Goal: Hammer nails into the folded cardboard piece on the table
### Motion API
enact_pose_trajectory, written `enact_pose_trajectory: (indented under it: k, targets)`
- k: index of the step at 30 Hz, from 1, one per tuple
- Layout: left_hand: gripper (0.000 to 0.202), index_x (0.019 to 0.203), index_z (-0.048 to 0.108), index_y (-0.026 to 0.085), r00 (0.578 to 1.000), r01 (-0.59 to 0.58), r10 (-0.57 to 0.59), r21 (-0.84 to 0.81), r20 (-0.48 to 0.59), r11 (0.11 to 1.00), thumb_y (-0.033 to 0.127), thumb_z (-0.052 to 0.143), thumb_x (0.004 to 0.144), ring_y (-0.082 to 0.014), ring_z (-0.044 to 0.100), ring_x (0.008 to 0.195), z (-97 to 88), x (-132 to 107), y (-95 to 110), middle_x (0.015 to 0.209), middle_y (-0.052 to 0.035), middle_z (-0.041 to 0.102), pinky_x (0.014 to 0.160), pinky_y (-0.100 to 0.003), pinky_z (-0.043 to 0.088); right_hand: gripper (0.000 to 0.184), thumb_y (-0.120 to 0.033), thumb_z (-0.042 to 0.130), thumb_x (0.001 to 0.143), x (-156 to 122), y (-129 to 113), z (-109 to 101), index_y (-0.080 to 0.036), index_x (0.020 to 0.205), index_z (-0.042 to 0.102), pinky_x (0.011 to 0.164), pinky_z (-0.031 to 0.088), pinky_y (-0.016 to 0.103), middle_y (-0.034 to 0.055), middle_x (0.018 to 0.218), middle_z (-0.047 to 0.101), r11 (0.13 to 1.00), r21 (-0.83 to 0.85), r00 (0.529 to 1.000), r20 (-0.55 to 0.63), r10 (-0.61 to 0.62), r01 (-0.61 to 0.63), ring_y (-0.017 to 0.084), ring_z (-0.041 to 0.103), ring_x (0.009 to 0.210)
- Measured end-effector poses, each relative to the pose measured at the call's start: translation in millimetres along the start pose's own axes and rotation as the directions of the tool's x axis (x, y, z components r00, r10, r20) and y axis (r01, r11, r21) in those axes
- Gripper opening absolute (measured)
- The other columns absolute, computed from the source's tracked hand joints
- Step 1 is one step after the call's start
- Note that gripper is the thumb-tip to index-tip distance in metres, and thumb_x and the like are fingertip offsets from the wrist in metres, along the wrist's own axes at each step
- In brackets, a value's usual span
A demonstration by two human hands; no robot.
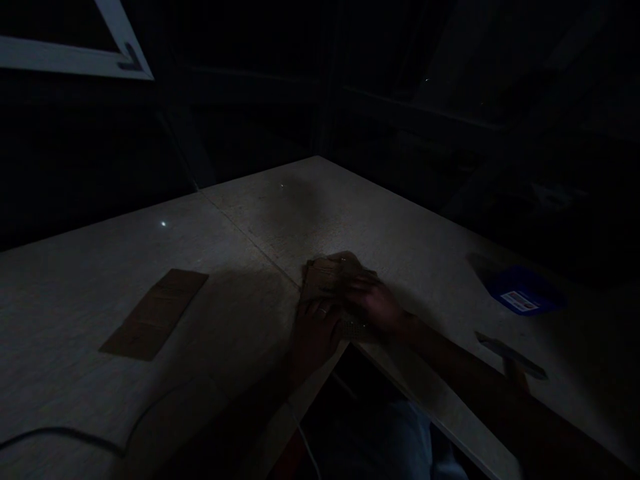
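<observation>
The scene is very dark. My left hand (pixel 314 328) and my right hand (pixel 376 301) lie together on a small piece of brown cardboard (pixel 325 275) at the inner corner of a pale L-shaped table (pixel 240 233). Both hands press down on it with fingers bent over its near edge; a ring shows on the left hand. The right hand looks smeared. Whether the fingers grip the cardboard or only rest on it is unclear.
A flat brown cardboard strip (pixel 156 312) lies on the table to the left. A blue box with a white label (pixel 523 292) sits at the right, with a dark knife-like tool (pixel 510 355) nearer me. A cable (pixel 60 433) runs along the bottom left.
</observation>
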State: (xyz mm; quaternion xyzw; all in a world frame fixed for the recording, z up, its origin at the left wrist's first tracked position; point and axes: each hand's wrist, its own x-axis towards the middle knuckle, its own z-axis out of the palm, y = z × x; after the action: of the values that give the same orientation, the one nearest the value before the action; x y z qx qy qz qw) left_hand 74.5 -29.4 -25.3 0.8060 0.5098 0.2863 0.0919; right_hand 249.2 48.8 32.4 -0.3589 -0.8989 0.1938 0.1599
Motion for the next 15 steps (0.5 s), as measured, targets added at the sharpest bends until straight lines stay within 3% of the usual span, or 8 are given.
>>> enact_pose_trajectory:
  k: [5, 10, 13, 15]
  targets:
    - [0.025, 0.117, 0.063, 0.022, 1.0, -0.005, 0.005, -0.012, 0.0, 1.0, 0.027, 0.051, 0.095, -0.0277, 0.053, 0.119, -1.2, 0, 0, 0.124, -0.0085, 0.065, 0.101, -0.049, 0.036, 0.032, -0.007, 0.059, 0.084, -2, 3, 4, -0.022, 0.106, 0.078, 0.098, 0.051, 0.043, 0.0075, 0.113, 0.075, 0.995, -0.044, 0.995, -0.041, 0.087, -0.088, 0.027, 0.067, 0.104]
    - [0.025, 0.117, 0.063, 0.023, 1.0, -0.018, 0.018, -0.011, -0.012, 1.0, 0.027, 0.053, 0.095, -0.0267, 0.052, 0.12, -0.9, 1, 0, 0.126, -0.0071, 0.065, 0.101, -0.049, 0.036, 0.024, -0.017, 0.058, 0.092, -2, 1, 11, -0.023, 0.099, 0.08, 0.095, 0.053, 0.042, 0.0088, 0.107, 0.076, 0.978, -0.07, 0.969, -0.167, 0.184, -0.198, 0.026, 0.069, 0.101]
    - [0.026, 0.118, 0.063, 0.024, 1.0, -0.015, 0.015, -0.007, -0.003, 1.0, 0.027, 0.053, 0.094, -0.0266, 0.052, 0.118, -0.7, 0, -1, 0.126, -0.0067, 0.065, 0.1, -0.048, 0.038, 0.025, -0.016, 0.057, 0.093, -1, 5, 11, -0.022, 0.102, 0.079, 0.093, 0.055, 0.04, 0.0089, 0.107, 0.076, 0.979, -0.125, 0.978, -0.149, 0.142, -0.161, 0.025, 0.07, 0.1]
    - [0.026, 0.119, 0.063, 0.023, 1.0, -0.013, 0.013, 0.001, -0.007, 1.0, 0.027, 0.053, 0.095, -0.0268, 0.053, 0.117, -0.5, 0, -1, 0.127, -0.0069, 0.064, 0.1, -0.049, 0.038, 0.028, -0.011, 0.057, 0.092, -1, 10, 8, -0.022, 0.107, 0.078, 0.092, 0.057, 0.037, 0.0078, 0.112, 0.076, 0.981, -0.185, 0.996, -0.071, 0.05, -0.063, 0.023, 0.071, 0.101]
